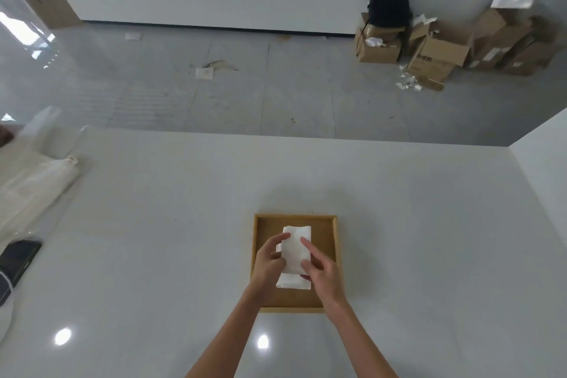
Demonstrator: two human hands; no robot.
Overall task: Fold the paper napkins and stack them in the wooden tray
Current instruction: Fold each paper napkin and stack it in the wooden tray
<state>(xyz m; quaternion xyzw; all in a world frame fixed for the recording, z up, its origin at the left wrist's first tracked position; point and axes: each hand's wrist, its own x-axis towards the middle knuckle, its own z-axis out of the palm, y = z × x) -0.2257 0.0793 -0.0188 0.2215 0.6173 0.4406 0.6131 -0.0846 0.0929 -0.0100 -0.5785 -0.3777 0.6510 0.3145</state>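
A square wooden tray [323,224] sits on the white table in front of me. Inside it lies a stack of folded white paper napkins [295,250]. Both hands are over the tray. My left hand [268,264] grips the left edge of the top napkin with thumb and fingers. My right hand [320,271] holds the right edge, its fingers resting on the napkin's top. A lower napkin [291,282] sticks out toward me from under the top one.
The white table [153,239] ends at a far edge, with grey floor beyond. A white plastic-wrapped bundle [36,181] and a dark flat object [18,258] lie at the table's left. Cardboard boxes [445,49] stand far off on the floor.
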